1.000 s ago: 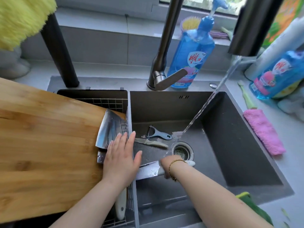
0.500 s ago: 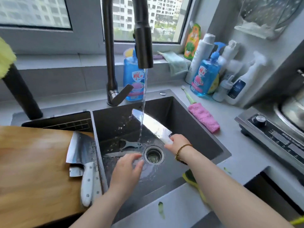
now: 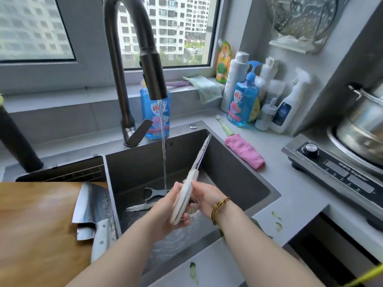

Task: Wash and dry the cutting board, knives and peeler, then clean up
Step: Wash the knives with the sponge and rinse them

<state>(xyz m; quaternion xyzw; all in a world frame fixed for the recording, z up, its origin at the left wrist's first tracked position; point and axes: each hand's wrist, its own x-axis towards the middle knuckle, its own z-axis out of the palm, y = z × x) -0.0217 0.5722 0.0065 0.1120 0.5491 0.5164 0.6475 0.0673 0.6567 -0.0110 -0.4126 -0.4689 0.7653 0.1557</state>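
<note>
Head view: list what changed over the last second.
The right hand lifted the knife from the sink floor, blade now pointing up. The left hand left the cleaver and gripped the knife's handle too. The cleaver, cutting board and peeler stayed; the tap still runs.

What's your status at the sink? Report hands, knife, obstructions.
Both on the knife handle: left hand, right hand. Blade tilted up, right of the water stream. Below in the sink: peeler, small knife.
</note>
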